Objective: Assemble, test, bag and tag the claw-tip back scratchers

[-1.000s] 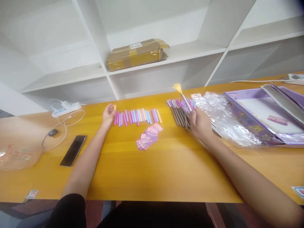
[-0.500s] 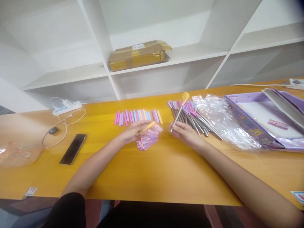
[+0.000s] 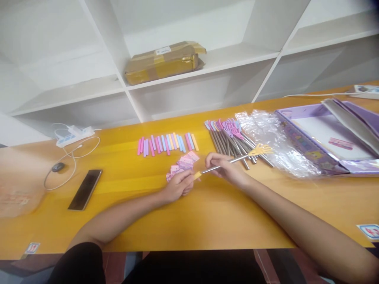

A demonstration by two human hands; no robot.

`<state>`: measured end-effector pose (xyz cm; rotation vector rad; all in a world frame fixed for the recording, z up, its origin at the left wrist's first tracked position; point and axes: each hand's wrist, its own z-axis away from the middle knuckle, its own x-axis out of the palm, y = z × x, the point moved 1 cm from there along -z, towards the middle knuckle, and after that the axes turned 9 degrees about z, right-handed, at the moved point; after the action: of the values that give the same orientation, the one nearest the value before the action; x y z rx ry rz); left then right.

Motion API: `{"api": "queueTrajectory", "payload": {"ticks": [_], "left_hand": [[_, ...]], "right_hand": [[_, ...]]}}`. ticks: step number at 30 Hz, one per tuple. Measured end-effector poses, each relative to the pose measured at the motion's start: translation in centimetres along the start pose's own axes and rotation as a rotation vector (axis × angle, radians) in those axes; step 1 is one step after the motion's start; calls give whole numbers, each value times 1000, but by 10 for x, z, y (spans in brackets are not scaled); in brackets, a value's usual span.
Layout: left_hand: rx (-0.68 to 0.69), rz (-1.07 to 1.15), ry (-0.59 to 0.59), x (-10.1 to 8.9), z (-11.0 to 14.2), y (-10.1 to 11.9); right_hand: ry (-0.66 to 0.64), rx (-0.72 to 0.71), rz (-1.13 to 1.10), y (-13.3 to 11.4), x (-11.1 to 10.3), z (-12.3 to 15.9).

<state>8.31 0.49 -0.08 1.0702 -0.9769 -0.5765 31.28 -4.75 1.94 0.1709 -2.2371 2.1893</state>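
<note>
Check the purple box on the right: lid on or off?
Off. The purple box lies open with its white inside and a small pink card showing; a purple-edged panel, probably the lid, rests tilted across its right side.

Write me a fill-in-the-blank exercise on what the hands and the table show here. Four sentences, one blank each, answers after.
1. The right hand holds a metal rod tipped with a small ____ rake-shaped claw.
2. The left hand pinches a short yellow sleeve at the rod's ____ end.
3. The dark phone lies ____ on the table.
4. The brown taped parcel sits on a white ____.

Answers: yellow; bare; flat; shelf
</note>
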Motion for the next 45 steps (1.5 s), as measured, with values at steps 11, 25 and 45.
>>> {"api": "queueTrajectory", "payload": {"ticks": [11,25,45], "left_hand": [[21,-150,-23,-1,1,-4],[134,-470,10,2,5,0],[538,-811,113,12,19,-2]], "right_hand": [[-55,-11,137,1,-1,4],[-115,-7,188,-9,8,7],[432,-171,295,-24,-81,-1]]}}
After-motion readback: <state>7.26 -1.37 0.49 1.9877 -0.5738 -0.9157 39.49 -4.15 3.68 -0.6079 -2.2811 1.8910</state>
